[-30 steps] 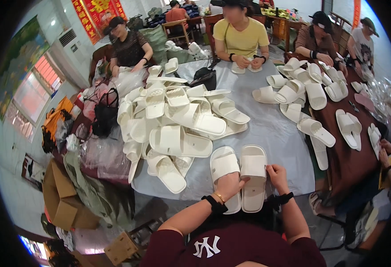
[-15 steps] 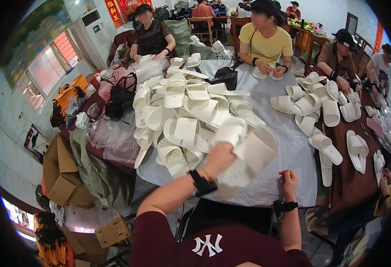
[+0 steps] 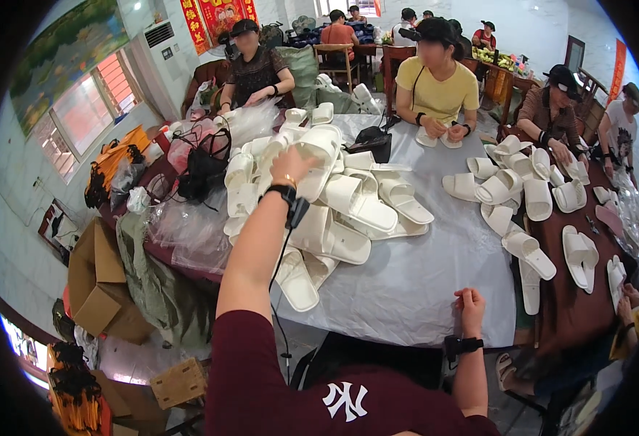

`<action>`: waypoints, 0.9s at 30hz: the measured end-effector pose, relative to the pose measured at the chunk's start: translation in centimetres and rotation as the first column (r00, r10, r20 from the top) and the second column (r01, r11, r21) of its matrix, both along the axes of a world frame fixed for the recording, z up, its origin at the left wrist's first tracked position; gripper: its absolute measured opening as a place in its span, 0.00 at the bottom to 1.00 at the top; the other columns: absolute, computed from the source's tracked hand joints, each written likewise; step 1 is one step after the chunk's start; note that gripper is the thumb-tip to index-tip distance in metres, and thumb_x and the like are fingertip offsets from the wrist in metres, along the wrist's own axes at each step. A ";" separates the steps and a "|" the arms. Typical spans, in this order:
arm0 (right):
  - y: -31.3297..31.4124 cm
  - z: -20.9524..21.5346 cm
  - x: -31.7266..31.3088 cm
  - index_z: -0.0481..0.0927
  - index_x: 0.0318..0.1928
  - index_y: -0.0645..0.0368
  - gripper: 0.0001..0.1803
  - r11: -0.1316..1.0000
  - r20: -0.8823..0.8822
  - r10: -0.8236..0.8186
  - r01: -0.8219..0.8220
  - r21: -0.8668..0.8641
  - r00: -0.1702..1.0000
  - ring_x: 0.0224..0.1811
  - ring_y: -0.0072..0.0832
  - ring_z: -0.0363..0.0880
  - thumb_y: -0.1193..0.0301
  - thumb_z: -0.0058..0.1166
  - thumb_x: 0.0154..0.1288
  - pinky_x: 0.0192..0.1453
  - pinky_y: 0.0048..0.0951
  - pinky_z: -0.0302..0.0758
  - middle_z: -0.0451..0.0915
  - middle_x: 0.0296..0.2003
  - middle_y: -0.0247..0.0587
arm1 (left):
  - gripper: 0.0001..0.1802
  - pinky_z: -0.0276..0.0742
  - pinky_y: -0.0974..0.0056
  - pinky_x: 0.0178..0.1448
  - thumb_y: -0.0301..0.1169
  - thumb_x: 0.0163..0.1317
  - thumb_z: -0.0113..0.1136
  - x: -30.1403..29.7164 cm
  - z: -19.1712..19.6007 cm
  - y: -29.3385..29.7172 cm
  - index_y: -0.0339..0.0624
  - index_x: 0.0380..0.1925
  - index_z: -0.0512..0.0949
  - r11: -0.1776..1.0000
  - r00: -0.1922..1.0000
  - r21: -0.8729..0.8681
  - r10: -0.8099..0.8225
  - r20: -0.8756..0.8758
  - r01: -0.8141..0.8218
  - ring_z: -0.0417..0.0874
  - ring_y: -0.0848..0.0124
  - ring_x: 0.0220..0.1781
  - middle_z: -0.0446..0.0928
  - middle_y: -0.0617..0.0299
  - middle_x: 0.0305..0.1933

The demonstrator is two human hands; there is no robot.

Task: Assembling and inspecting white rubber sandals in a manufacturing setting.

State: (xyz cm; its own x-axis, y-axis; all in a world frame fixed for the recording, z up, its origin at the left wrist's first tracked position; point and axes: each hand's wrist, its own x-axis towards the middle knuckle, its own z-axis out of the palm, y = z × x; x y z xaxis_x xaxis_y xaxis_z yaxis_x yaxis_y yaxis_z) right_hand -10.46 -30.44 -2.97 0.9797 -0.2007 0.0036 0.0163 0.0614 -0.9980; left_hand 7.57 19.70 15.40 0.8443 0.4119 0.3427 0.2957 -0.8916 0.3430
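My left arm stretches forward over a heap of white slide slippers (image 3: pixel 363 200) on the table. Near the top of the heap my left hand (image 3: pixel 292 166) is closed on a white slide slipper (image 3: pixel 324 149), which is tilted up with its pale sole edge toward me. Part of the hand's grip is hidden behind its own back and the slipper. At the near table edge, my right hand (image 3: pixel 470 311) rests with its fingers loosely curled in and nothing seen in them. Both wrists wear black bands with small devices.
Grey-white sheeting (image 3: pixel 435 269) covers the table. More white slippers (image 3: pixel 504 185) lie to the right, some on a dark red cloth (image 3: pixel 559 309). Black straps (image 3: pixel 207 160) and clear plastic bags lie left. Co-workers sit across the table. A cardboard box (image 3: pixel 105 283) stands at left.
My left hand has moved forward and left, from above the near side of the heap to its top. The blurred slippers it held near me are gone from there. My right hand has hardly moved.
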 end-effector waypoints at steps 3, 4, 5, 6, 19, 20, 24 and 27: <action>-1.1 -0.8 -0.7 0.80 0.29 0.64 0.15 1.000 -0.012 -0.015 0.015 0.021 1.000 0.22 0.16 0.69 0.68 0.47 0.70 0.27 0.20 0.65 0.76 0.21 0.30 | 0.38 0.73 0.48 0.57 0.58 0.50 0.63 -0.6 -1.7 -2.9 0.43 0.54 0.74 0.998 0.993 0.044 -0.035 -0.116 0.040 0.77 0.50 0.56 0.77 0.44 0.52; -0.8 -0.7 -0.6 0.80 0.29 0.64 0.15 0.999 -0.014 -0.019 0.020 0.025 1.000 0.22 0.16 0.69 0.68 0.47 0.70 0.27 0.20 0.65 0.76 0.21 0.30 | 0.38 0.74 0.46 0.55 0.58 0.49 0.65 -0.8 -3.1 -2.6 0.45 0.53 0.75 0.995 0.994 0.096 -0.024 -0.104 0.034 0.78 0.50 0.55 0.77 0.45 0.52; -0.5 -0.3 -0.3 0.81 0.29 0.64 0.15 0.994 -0.031 0.006 -0.009 -0.105 1.000 0.22 0.16 0.69 0.68 0.48 0.70 0.27 0.20 0.66 0.76 0.21 0.30 | 0.35 0.75 0.47 0.54 0.57 0.49 0.65 -1.2 -4.3 -1.5 0.45 0.52 0.75 0.992 0.997 0.105 -0.061 -0.056 0.067 0.78 0.50 0.53 0.78 0.45 0.49; -1.4 -0.4 -0.4 0.81 0.30 0.65 0.15 0.974 -0.070 -0.017 0.001 -0.226 0.997 0.23 0.16 0.70 0.67 0.48 0.69 0.28 0.20 0.67 0.76 0.21 0.31 | 0.33 0.75 0.48 0.53 0.55 0.50 0.65 -0.5 -5.2 -1.3 0.45 0.51 0.76 0.982 0.989 0.118 -0.144 -0.025 0.146 0.79 0.50 0.51 0.79 0.45 0.47; -14.9 1.7 3.3 0.77 0.44 0.61 0.11 0.606 0.359 -0.531 0.640 -0.472 0.768 0.36 0.28 0.76 0.74 0.53 0.60 0.38 0.29 0.73 0.77 0.39 0.42 | 0.21 0.59 0.51 0.67 0.33 0.56 0.62 -13.0 -10.1 -10.6 0.38 0.50 0.76 0.853 0.809 0.014 -0.500 0.309 0.522 0.67 0.51 0.63 0.71 0.47 0.58; -15.9 2.6 3.7 0.76 0.47 0.59 0.15 0.429 0.478 -0.522 0.702 -0.569 0.707 0.46 0.36 0.77 0.75 0.53 0.57 0.46 0.35 0.74 0.76 0.48 0.47 | 0.20 0.60 0.52 0.67 0.32 0.56 0.62 -14.4 -10.7 -11.3 0.38 0.49 0.76 0.839 0.804 -0.013 -0.517 0.293 0.544 0.67 0.52 0.62 0.71 0.48 0.57; -18.1 5.4 5.5 0.73 0.50 0.55 0.23 0.014 0.560 -0.467 0.639 -0.769 0.684 0.60 0.49 0.65 0.72 0.56 0.51 0.60 0.47 0.65 0.68 0.59 0.48 | 0.16 0.62 0.54 0.65 0.29 0.55 0.62 -19.0 -13.2 -14.0 0.39 0.45 0.77 0.810 0.793 -0.074 -0.545 0.273 0.582 0.69 0.54 0.60 0.73 0.51 0.56; -19.5 5.3 6.0 0.75 0.48 0.52 0.22 -0.342 0.485 -0.328 0.376 -0.861 0.811 0.57 0.41 0.69 0.71 0.57 0.49 0.58 0.40 0.66 0.73 0.54 0.42 | 0.14 0.65 0.55 0.63 0.27 0.55 0.62 -20.8 -14.3 -15.6 0.40 0.43 0.79 0.756 0.769 -0.155 -0.604 0.208 0.636 0.72 0.54 0.57 0.75 0.52 0.51</action>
